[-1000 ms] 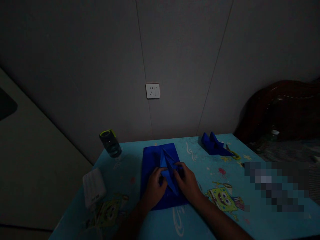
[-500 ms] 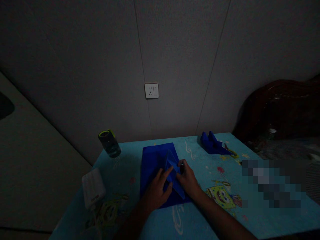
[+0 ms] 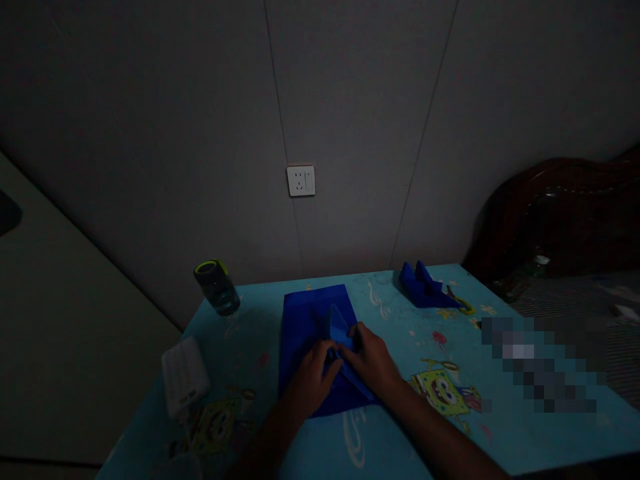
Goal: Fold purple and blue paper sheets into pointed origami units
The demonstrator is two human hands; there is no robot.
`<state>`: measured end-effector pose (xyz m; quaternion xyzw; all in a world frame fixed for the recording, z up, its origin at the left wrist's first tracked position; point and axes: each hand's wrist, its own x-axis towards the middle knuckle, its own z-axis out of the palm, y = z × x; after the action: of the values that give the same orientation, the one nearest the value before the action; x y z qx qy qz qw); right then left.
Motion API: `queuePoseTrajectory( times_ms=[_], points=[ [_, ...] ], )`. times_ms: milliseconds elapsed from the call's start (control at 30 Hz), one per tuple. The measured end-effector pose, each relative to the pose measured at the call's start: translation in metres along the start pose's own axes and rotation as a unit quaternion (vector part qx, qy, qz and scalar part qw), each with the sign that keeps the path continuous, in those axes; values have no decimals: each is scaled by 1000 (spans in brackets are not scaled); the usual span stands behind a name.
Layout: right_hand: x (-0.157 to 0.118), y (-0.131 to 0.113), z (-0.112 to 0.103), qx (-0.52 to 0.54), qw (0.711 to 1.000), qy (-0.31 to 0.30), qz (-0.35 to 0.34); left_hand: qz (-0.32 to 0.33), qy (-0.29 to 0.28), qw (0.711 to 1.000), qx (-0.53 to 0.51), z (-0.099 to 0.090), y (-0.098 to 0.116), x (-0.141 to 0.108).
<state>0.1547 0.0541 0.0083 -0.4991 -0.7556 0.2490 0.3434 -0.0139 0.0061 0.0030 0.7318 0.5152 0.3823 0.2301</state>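
A folded piece of blue paper (image 3: 338, 323) with a raised pointed flap is between my hands, above a darker blue sheet of paper (image 3: 303, 320) lying on the table. My left hand (image 3: 314, 375) is closed on the fold's left side, thumb and forefinger bent together near its middle. On the right side, my right hand (image 3: 373, 355) grips the edge, with its thumb reaching in toward the left fingertips. The fingers partly cover the paper's centre. A long narrow point of the paper runs down to the right, below the right hand.
At the back right sits a folded blue paper shape (image 3: 423, 288), beside scissors (image 3: 465, 305) with a yellow handle. A dark bottle (image 3: 219, 290) stands back left; a white power bank (image 3: 185, 377) with a cable lies nearer. The patterned tablecloth (image 3: 395, 427) covers the table. A blurred patch hides something right.
My left fingers have drawn in from lying across the paper to a closed pinch. The right thumb has moved left toward them, and the paper's upper flap stands more upright.
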Motion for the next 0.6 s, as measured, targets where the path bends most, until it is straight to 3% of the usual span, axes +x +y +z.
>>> queuePoseTrajectory(
  times_ms=[233, 600],
  points=[
    [-3, -7, -3, -51, 999, 2, 3, -8, -17, 1000, 6, 1, 2, -3],
    [-2, -2, -6, -48, 999, -23, 3, 9, 54, 998, 39, 3, -6, -1]
  ],
)
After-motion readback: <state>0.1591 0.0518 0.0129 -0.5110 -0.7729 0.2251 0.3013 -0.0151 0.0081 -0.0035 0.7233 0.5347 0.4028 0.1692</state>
